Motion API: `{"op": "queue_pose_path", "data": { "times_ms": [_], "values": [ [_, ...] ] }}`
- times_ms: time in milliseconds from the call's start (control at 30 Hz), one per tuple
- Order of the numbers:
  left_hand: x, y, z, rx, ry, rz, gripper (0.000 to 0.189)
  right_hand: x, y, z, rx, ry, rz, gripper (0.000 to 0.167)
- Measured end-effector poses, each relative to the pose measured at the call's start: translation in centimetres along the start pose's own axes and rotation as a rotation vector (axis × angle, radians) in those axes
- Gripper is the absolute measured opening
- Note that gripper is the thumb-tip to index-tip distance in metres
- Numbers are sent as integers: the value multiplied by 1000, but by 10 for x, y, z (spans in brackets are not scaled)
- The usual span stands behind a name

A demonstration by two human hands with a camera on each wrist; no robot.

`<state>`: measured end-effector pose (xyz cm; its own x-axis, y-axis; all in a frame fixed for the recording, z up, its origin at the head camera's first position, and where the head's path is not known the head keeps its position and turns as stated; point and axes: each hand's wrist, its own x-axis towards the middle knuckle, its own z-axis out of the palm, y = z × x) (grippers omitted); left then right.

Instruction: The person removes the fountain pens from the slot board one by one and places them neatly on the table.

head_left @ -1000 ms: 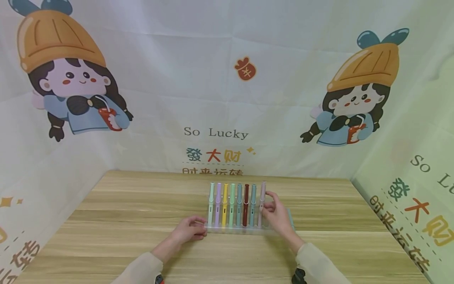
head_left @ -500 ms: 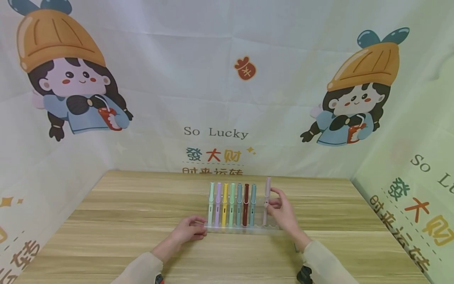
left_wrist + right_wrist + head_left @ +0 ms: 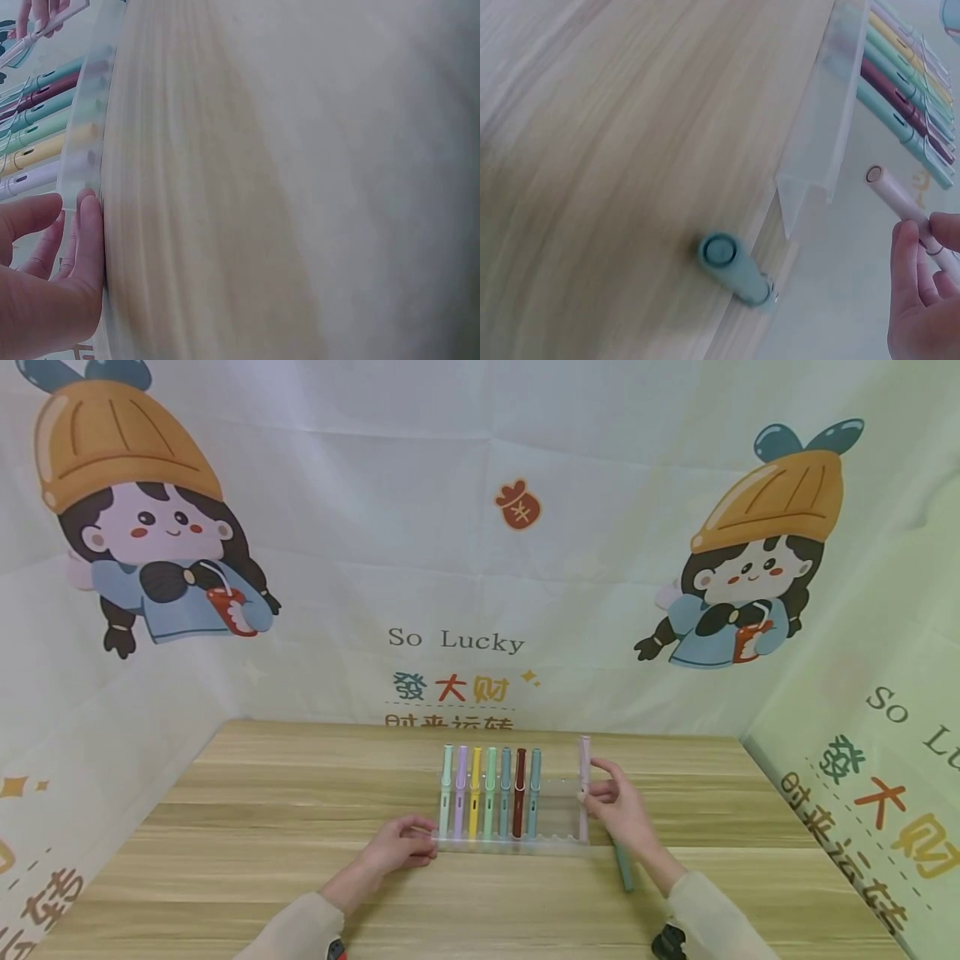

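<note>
A clear pen stand (image 3: 557,814) holds several upright pens, among them a yellow pen (image 3: 476,793) and a dark red pen (image 3: 520,793). My left hand (image 3: 401,845) pinches the stand's left end between thumb and fingers. At the stand's right end, my right hand (image 3: 624,817) pinches a pale pink pen (image 3: 585,762) around its middle, cap upward. In the right wrist view the lower tip of this pen (image 3: 889,187) shows apart from the teal pen at the row's end. A teal-green pen (image 3: 624,867) lies on the table below my right hand.
The wooden table (image 3: 262,810) meets a printed cloth backdrop (image 3: 337,610) at the back and sides. Within the stand, vacant notches (image 3: 562,838) lie between the last teal pen and the pale pink one.
My right hand has moved right with the pale pink pen, away from the row to the stand's right end. The loose teal-green pen shows more now. My left hand has stayed put.
</note>
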<state>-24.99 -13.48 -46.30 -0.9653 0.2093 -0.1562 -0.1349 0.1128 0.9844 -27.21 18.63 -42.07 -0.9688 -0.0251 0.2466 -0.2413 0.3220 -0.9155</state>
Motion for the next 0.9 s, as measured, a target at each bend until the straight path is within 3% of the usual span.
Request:
{"op": "queue_pose_path", "data": {
  "times_ms": [433,900],
  "values": [
    [2,-1,0,-4,6,2,27,-6,6,-25,-36,-97,17,53],
    [0,-1,0,-5,-3,6,26,-12,15,-50,-87,-98,87,54]
  ]
}}
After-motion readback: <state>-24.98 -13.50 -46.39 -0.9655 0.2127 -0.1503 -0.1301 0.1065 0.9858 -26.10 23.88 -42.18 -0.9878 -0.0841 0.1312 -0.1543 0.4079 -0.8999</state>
